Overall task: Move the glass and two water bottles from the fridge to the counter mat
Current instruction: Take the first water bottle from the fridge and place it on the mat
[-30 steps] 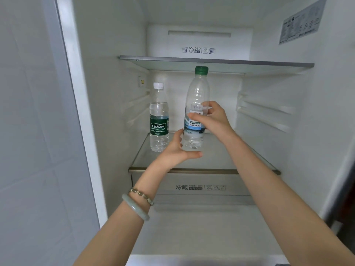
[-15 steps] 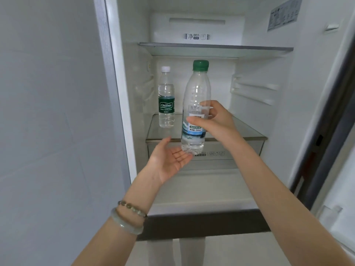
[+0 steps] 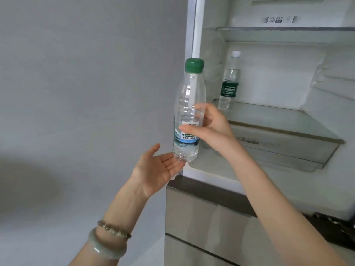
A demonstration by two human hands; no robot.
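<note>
Head view: the right hand has its grip closed around the middle of the green-capped bottle, held upright in the air just outside the fridge. The left hand is open and holds nothing, palm up under the bottle's base. The second bottle stands on the shelf. No glass, counter or mat shows. This looks like the carrying step; next, probably a turn toward the counter. The fridge's frame edge is close behind the bottle; open room lies left.
</note>
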